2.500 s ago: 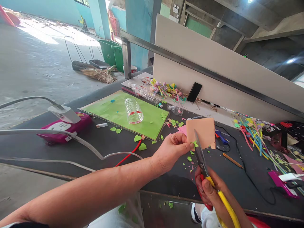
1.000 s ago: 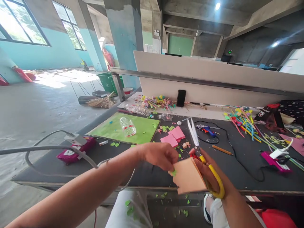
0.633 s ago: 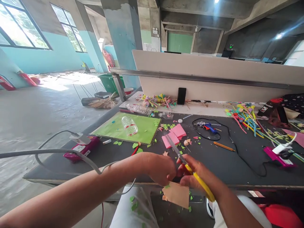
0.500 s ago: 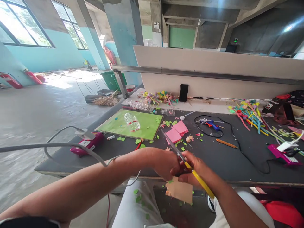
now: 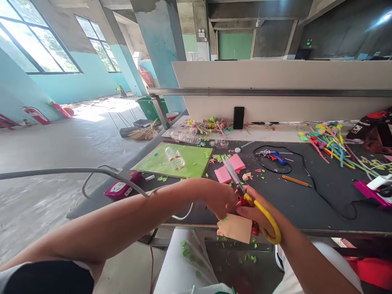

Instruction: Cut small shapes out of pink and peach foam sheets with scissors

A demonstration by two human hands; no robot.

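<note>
My right hand [image 5: 252, 208] grips a pair of scissors [image 5: 234, 173] with one yellow and one red handle. Their blades point away from me over the table, slightly apart. Close against it, my left hand [image 5: 221, 200] is bent inward with its fingers closed at the upper edge of a piece of peach paper [image 5: 235, 229], which has a ragged left side. The left fingertips are partly hidden, so their exact hold is unclear. Just beyond the blades lie pink paper squares [image 5: 235, 163] among green scraps.
A clear plastic bottle [image 5: 175, 158] lies on a green sheet [image 5: 196, 163]. To the right are a blue glue gun [image 5: 278, 158] with its black cord and an orange pencil [image 5: 297, 181]. A purple power strip [image 5: 122, 188] sits left, and a phone [image 5: 238, 118] stands at the back.
The scissors have turned, so the yellow loop faces me more and the red handle shows. Both hands and the peach paper sit slightly farther right and higher in view. The view has shifted a little.
</note>
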